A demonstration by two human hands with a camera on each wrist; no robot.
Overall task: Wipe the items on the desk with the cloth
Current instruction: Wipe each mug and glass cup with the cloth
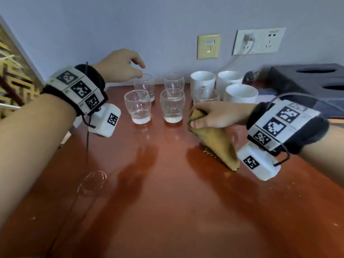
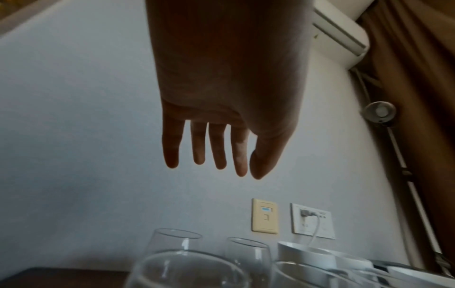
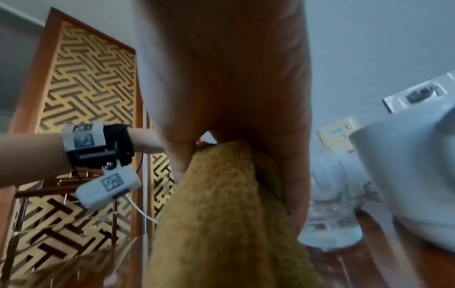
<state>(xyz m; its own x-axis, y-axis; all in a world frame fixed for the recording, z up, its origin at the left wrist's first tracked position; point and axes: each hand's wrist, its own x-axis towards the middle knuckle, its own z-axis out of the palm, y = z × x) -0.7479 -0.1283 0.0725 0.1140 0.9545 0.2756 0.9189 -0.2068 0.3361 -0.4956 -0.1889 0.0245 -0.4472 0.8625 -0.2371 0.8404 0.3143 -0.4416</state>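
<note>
Right wrist view is mostly blocked by palm and cloth. A fifth clear glass (image 1: 206,95) is half hidden behind the right hand (image 1: 217,116). Right hand's fingers are curled tight round the mustard-yellow fuzzy cloth (image 1: 217,144), held above the glossy red-brown desk (image 1: 167,202), its tail hanging toward the surface. Left hand (image 1: 119,66) hovers over the back-left clear glass tumbler (image 1: 144,86), fingers (image 2: 219,148) relaxed and extended, holding nothing. Three white ceramic mugs (image 1: 241,94) stand at the back right.

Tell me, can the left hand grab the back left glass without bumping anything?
Probably yes. The left hand hovers right above the back left glass, fingers hanging loose and empty. Nothing sits between them. The front glass stands close by, so coming straight down looks safest.
</note>
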